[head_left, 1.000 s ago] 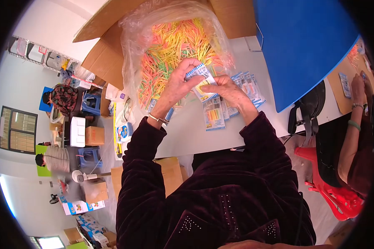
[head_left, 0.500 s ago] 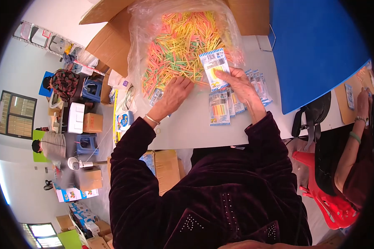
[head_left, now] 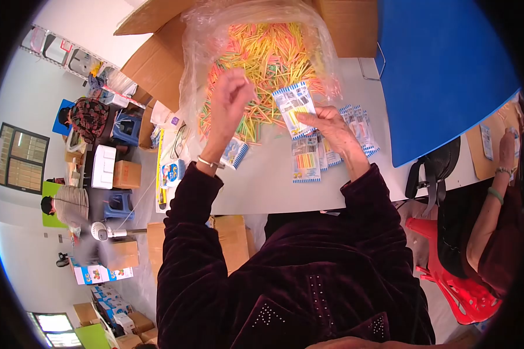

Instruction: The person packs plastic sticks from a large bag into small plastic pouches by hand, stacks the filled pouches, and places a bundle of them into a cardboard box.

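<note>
- Gripping a blue-and-white packet [head_left: 291, 106], the right hand [head_left: 332, 129] lays its thumb across the front; the packet is tilted, held up before the near part of the loose sticks, yellow strips showing on it;
- the left hand [head_left: 230, 104] is above the left part of the sticks [head_left: 268, 49], fingers curled inward; I cannot tell whether they pinch anything;
- the sticks, yellow, pink and green, lie heaped in a clear plastic bag [head_left: 197, 64] within an open cardboard box [head_left: 350, 29];
- overlapping packets [head_left: 306, 161] lie on the table [head_left: 262, 195] near the right hand; another packet [head_left: 235, 152] lies near the left wrist;
- at far right, a co-worker's hand [head_left: 509, 145] is near brown cardboard [head_left: 482, 163].
</note>
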A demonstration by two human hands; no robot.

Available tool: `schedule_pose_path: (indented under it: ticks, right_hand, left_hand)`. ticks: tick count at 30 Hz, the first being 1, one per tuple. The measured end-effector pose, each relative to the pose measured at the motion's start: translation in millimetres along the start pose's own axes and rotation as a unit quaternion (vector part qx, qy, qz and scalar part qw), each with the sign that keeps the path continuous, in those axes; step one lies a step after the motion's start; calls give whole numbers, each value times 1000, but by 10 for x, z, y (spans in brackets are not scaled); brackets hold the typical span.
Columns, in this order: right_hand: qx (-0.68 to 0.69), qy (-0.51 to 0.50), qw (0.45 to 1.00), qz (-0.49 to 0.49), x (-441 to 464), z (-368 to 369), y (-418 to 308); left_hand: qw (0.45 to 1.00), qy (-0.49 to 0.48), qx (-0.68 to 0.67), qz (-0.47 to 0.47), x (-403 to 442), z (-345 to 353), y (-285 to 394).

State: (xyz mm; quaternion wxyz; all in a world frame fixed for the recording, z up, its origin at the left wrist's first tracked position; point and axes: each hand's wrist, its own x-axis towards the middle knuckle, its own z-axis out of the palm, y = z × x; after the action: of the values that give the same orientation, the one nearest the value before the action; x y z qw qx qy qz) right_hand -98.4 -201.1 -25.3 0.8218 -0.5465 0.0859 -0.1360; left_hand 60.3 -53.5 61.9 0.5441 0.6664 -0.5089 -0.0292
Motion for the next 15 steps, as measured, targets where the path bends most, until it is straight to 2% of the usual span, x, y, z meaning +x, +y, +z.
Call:
schedule_pose_path:
  ticks: [1,4,11,15]
  right_hand:
    - [-1,-3,1000,2,-3,17,6]
    - [-9,-20,1000,21,-25,39,-3]
    - [-33,-42,998,24,-70,94,-53]
    - [-19,-52,998,14,-96,150,-105]
  left_hand:
    - [987,48,-140,-54,56,31,127]
    - [982,19,-183,-49,144,119,304]
    - [976,21,-205,-75,52,233,234]
    - [973,-36,-200,-113,-18,266,229]
